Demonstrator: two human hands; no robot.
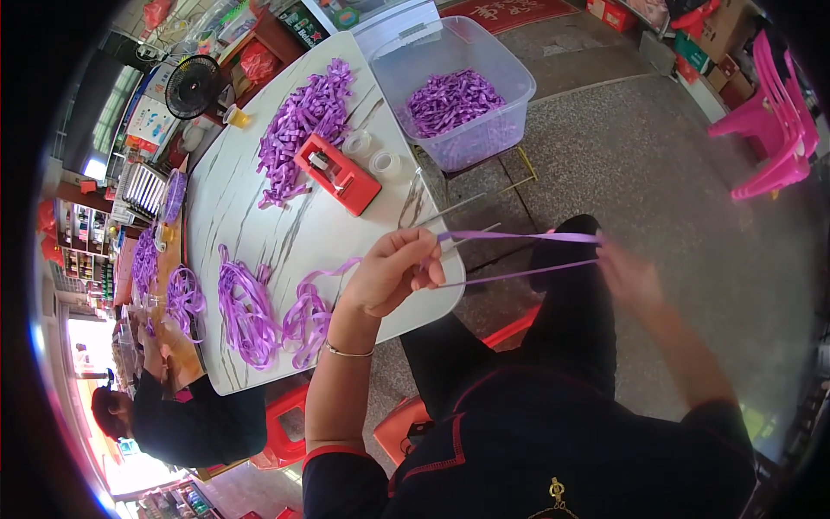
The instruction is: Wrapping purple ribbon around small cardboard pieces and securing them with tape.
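Note:
A purple ribbon [519, 234] stretches taut in two strands between my hands, beyond the table's near right corner. My left hand [393, 270] is closed on its left end, fingers pinched together. Thin metal rods [458, 208] stick out from the same hand. My right hand [638, 275], smeared by motion, grips the ribbon's other end over my knee. From near my left wrist, more ribbon trails down to a loose bundle [309, 322] on the white marbled table [346, 233]. A larger looped ribbon bundle [246, 311] lies left of it.
A red tape dispenser [353, 189] and clear plastic cups [385, 163] stand beside a heap of purple ribbon pieces [298, 130]. Beyond the table's right edge, a clear bin [484, 147] holds more pieces. A co-worker [190, 419] sits at left. Pink chairs [774, 130] stand far right.

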